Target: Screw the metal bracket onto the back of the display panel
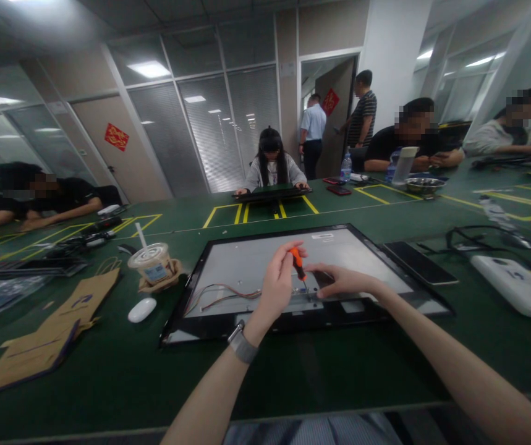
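Observation:
A screwdriver (298, 262) with an orange and black handle slants down, its tip at a small circuit board (301, 290) near the panel's front edge. My left hand (280, 272), a watch on its wrist, has its fingers closed about the handle. My right hand (342, 281) is beside the screwdriver's lower end, thumb and forefinger apart; whether a fingertip touches the handle is unclear. Under both hands lies a display panel (242, 262) with a grey metal back and black frame. Thin coloured wires (223, 288) run over its left part.
To the left are a lidded drink cup (150, 262), a white mouse (142, 310) and a paper bag (68, 315). A black phone (418, 262) and a white device (518, 287) with black cables are on the right. Several people sit around the green table (362, 377); two stand near a doorway.

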`<state>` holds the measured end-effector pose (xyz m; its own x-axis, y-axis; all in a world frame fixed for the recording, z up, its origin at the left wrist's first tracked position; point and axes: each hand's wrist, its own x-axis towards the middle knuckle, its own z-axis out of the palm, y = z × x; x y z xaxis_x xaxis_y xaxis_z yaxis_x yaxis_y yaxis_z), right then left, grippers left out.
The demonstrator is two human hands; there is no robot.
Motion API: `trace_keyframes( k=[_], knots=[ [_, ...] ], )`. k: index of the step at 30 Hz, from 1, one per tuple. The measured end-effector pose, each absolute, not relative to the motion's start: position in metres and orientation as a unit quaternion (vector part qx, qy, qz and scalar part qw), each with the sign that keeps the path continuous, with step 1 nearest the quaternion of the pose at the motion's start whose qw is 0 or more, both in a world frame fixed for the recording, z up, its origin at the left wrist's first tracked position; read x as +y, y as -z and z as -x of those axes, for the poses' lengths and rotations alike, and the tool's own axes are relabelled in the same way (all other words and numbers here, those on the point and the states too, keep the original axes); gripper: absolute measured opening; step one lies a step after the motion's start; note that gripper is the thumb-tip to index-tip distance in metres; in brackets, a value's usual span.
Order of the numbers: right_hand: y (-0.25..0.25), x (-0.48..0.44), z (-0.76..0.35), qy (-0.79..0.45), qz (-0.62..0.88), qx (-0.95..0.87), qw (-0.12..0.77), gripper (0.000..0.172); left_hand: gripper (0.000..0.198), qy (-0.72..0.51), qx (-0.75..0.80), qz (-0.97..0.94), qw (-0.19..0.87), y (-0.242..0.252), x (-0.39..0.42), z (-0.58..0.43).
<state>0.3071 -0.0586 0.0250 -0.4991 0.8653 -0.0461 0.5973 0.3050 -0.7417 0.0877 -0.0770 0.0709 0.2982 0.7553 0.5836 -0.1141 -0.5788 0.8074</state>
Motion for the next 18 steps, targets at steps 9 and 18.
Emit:
trace_keyframes(
  k=[9, 18],
  knots=[
    [-0.0254, -0.0582, -0.3076, -0.372, 0.458, -0.787, 0.181, 0.080, 0.021, -0.561, 0.248, -0.706, 0.355, -0.0746, -0.0777, -0.0864],
    [-0.0288, -0.0606, -0.3065, -0.368, 0.459, -0.788, 0.180, 0.081, 0.017, -0.551, 0.248, -0.715, 0.353, -0.0755, -0.0722, -0.0840]
  ],
)
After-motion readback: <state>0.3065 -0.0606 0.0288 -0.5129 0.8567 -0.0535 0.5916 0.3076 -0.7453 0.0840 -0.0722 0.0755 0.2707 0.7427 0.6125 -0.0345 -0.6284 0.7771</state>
